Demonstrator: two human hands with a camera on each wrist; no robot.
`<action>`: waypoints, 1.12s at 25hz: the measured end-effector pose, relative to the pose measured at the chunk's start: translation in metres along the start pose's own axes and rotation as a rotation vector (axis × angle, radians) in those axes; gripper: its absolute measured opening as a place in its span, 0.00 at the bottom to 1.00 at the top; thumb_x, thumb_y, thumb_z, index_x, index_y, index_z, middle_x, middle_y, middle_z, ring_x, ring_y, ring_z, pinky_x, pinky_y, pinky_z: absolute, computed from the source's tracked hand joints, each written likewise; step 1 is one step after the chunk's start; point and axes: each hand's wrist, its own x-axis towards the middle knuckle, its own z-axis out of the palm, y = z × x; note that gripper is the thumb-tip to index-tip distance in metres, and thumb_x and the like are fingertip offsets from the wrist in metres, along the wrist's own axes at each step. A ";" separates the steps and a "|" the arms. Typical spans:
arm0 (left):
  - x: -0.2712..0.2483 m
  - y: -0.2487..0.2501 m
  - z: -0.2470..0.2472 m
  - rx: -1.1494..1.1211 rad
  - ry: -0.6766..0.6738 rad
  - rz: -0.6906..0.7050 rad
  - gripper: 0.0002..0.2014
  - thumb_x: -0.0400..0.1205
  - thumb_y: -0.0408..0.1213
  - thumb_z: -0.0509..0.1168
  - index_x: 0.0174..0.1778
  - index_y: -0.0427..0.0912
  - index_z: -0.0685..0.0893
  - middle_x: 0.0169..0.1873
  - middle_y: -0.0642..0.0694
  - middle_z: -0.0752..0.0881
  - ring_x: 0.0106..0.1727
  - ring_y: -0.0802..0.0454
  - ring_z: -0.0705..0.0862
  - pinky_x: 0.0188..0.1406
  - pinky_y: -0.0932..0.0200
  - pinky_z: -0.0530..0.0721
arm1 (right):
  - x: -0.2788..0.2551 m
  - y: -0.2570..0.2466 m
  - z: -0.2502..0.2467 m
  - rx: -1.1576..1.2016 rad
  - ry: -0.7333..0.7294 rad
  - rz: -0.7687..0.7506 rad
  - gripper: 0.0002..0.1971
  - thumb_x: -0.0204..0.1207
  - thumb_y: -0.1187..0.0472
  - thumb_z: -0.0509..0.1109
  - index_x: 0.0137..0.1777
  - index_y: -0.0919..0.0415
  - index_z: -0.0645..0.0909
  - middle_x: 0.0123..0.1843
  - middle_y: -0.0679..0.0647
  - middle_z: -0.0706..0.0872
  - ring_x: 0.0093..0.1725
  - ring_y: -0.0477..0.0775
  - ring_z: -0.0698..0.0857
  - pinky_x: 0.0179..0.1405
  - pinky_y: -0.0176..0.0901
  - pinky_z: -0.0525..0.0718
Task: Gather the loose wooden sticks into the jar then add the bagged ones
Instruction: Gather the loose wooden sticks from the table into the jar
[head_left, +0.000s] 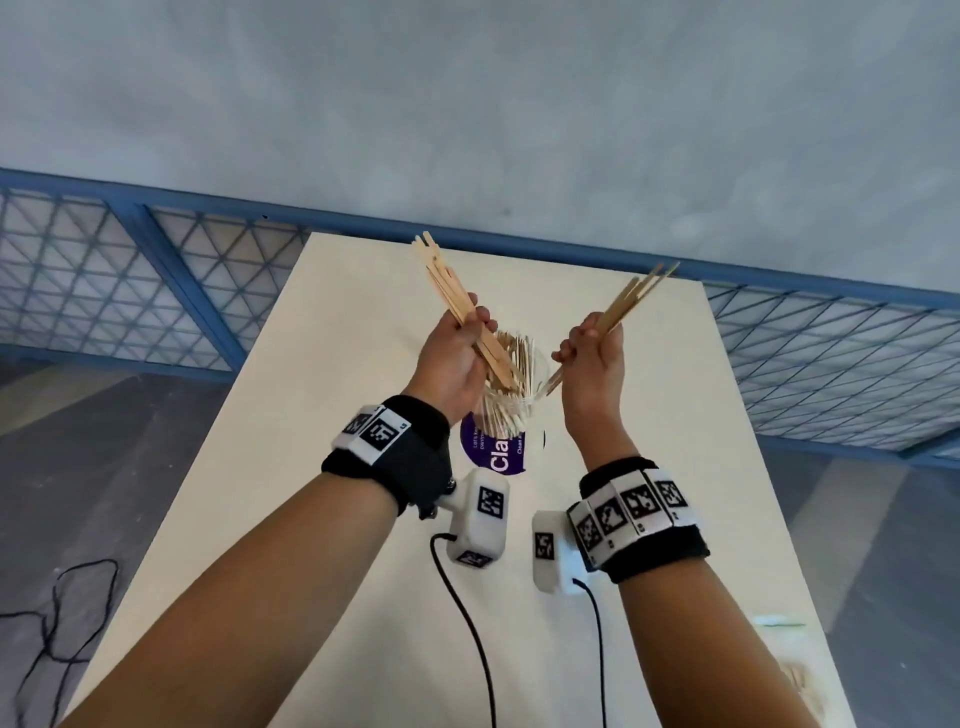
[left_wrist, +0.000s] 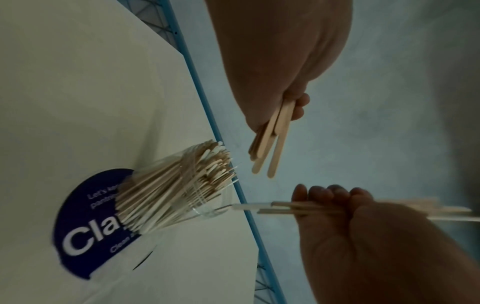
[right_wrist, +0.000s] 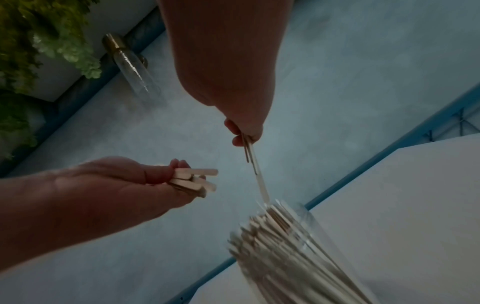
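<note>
Step in hand: loading loose sticks into the jar (head_left: 511, 395), both hands working at once.

Left hand (head_left: 457, 358): fingers curled around a bundle of flat wooden sticks (head_left: 462, 306), upper ends fanning toward 11 o'clock, lower ends aimed down at the jar mouth. Right hand (head_left: 592, 358): fingers wrapped around a thinner bundle (head_left: 628, 299), tops pointing to 1 o'clock, the lowest stick tip at or just touching the glass rim; right wrist view suggests contact but blur makes it uncertain.

Jar stands upright on the white worktop (head_left: 363, 571), between the two hands, dead centre, just past a purple round sticker (head_left: 493, 452) at 6 o'clock from it. Already packed with thin sticks that splay above the rim.

Something pale lies at the worktop's near-right edge, 4 o'clock from the jar. Possibly the bagged sticks, too blurred to confirm.

Next move, my read: tip each bundle closer to vertical, find gaps in the crowded mouth, feed ends in before loosening the grip. Risk: jar is full, so sticks may jam on the ones inside or glance off the rim onto the worktop. One hand at a time looks safer. Bagged lot comes after.
</note>
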 end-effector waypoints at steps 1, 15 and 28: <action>0.006 0.000 0.004 0.030 -0.017 0.030 0.12 0.86 0.27 0.49 0.45 0.45 0.75 0.36 0.49 0.76 0.39 0.55 0.76 0.49 0.58 0.76 | 0.010 -0.003 0.003 0.037 -0.002 -0.014 0.17 0.83 0.72 0.46 0.39 0.53 0.68 0.34 0.49 0.67 0.32 0.46 0.68 0.37 0.36 0.73; 0.054 -0.035 -0.003 0.692 -0.108 0.225 0.05 0.81 0.35 0.63 0.47 0.52 0.76 0.39 0.49 0.81 0.45 0.50 0.81 0.52 0.56 0.81 | 0.034 0.058 0.004 -0.618 -0.269 0.059 0.06 0.78 0.69 0.58 0.47 0.58 0.71 0.40 0.52 0.80 0.36 0.43 0.77 0.31 0.28 0.72; 0.065 -0.028 -0.031 1.502 -0.511 0.622 0.16 0.85 0.39 0.49 0.60 0.40 0.80 0.48 0.40 0.88 0.49 0.45 0.85 0.52 0.48 0.82 | 0.023 0.070 -0.009 -0.624 -0.257 -0.257 0.16 0.71 0.68 0.62 0.60 0.68 0.77 0.56 0.60 0.82 0.53 0.49 0.79 0.52 0.18 0.72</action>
